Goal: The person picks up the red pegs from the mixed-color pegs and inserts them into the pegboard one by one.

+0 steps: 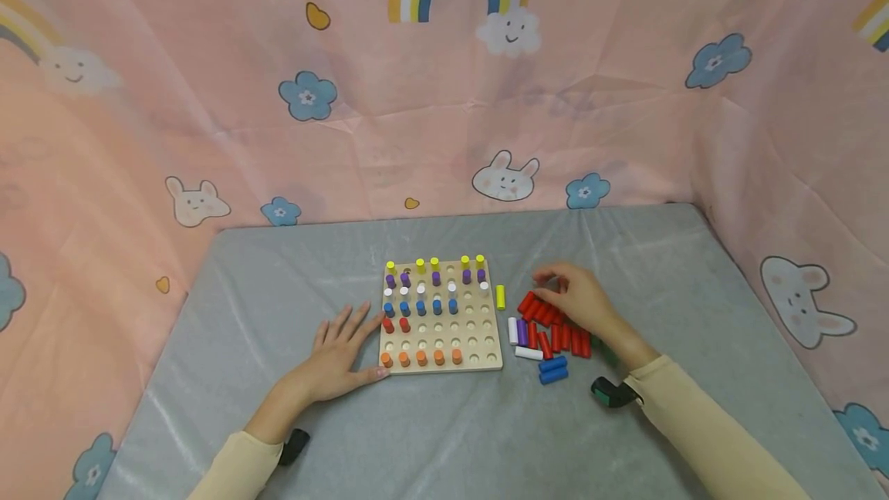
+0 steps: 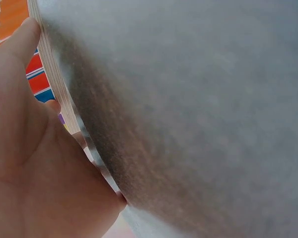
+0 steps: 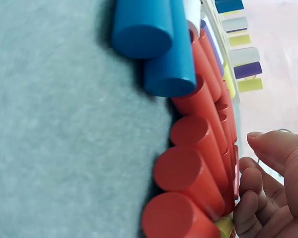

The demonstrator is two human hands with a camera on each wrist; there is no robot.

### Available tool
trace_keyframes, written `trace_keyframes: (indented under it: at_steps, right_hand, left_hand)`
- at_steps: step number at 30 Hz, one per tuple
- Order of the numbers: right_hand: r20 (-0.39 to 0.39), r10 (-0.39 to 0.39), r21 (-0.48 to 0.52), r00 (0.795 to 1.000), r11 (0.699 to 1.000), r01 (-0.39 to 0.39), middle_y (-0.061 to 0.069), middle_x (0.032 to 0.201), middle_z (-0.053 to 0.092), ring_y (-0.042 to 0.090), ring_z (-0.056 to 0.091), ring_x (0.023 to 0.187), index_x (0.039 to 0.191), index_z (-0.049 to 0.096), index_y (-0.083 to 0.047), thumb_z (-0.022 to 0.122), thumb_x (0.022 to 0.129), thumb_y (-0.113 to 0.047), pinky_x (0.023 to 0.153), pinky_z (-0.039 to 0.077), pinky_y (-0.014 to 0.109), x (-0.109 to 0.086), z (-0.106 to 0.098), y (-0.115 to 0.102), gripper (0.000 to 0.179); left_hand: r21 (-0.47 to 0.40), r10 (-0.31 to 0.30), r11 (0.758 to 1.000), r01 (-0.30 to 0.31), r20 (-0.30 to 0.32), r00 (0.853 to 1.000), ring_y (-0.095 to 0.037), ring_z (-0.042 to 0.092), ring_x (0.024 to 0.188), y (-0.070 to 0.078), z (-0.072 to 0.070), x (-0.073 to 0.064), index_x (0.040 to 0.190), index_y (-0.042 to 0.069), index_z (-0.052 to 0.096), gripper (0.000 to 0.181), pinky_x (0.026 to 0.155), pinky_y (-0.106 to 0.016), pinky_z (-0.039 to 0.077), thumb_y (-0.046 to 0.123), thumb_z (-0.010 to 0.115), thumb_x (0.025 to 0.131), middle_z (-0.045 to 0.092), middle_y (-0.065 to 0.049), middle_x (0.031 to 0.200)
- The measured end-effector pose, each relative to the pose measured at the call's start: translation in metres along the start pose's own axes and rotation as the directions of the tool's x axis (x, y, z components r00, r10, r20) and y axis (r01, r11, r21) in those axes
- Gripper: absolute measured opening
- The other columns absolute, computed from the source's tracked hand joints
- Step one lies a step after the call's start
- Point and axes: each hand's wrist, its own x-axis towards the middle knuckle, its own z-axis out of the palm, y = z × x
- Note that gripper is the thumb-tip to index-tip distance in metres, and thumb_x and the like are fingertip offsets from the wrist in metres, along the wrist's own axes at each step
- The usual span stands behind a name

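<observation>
A wooden peg board (image 1: 479, 342) lies flat on the table, with rows of yellow, purple, white, blue, red and orange pegs standing in it. My left hand (image 1: 338, 357) rests at its left edge, fingers spread, with the thumb (image 2: 27, 42) against the side of the board in the left wrist view. Right of the board lies a pile of loose red pegs (image 1: 556, 339). Over its far side is my right hand (image 1: 586, 301), fingers bent and thumb (image 3: 275, 146) apart from them; no peg shows between them. Its fingertips are beside the red pegs.
Near the red pile lie a yellow peg (image 1: 500, 297), a purple peg (image 1: 522, 332), two white pegs, one of them upright in the view (image 1: 512, 330), and two blue pegs (image 1: 553, 376). Something green (image 1: 606, 351) is partly hidden under the right wrist. A pink printed curtain (image 1: 417, 122) surrounds the grey table (image 1: 444, 438).
</observation>
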Motion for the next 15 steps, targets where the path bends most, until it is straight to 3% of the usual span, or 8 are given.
trace_keyframes:
  at_steps: [9, 15]
  right_hand:
    - [0.011, -0.009, -0.055, 1.0, 0.998, 0.01, 0.013, 0.109, 0.072, 0.021, 0.06, 0.088, 0.111, 0.072, -0.007, 0.076, 0.087, -0.011, 0.076, 0.047, 0.027, -0.0007, 0.0013, 0.0043, 0.025]
    - [0.031, -0.008, -0.065, 0.999, 0.998, 0.01, 0.013, 0.108, 0.072, 0.022, 0.06, 0.088, 0.11, 0.072, -0.006, 0.075, 0.087, -0.011, 0.076, 0.048, 0.029, -0.0005, 0.0004, 0.003, 0.023]
  left_hand:
    - [-0.024, 0.019, 1.0, -0.02, -0.027, 0.999, -0.043, 0.007, 0.154, 0.0007, 0.0003, -0.0015, 0.159, 0.023, 0.023, 0.09, 0.115, -0.072, 0.007, 0.06, 0.064, 0.088, 0.013, -0.012, 0.168]
    - [-0.027, 0.025, 0.999, -0.027, -0.038, 0.999, -0.045, 0.007, 0.153, -0.0013, 0.0027, -0.0015, 0.158, 0.022, 0.024, 0.09, 0.114, -0.073, 0.006, 0.062, 0.063, 0.087, 0.014, -0.013, 0.167]
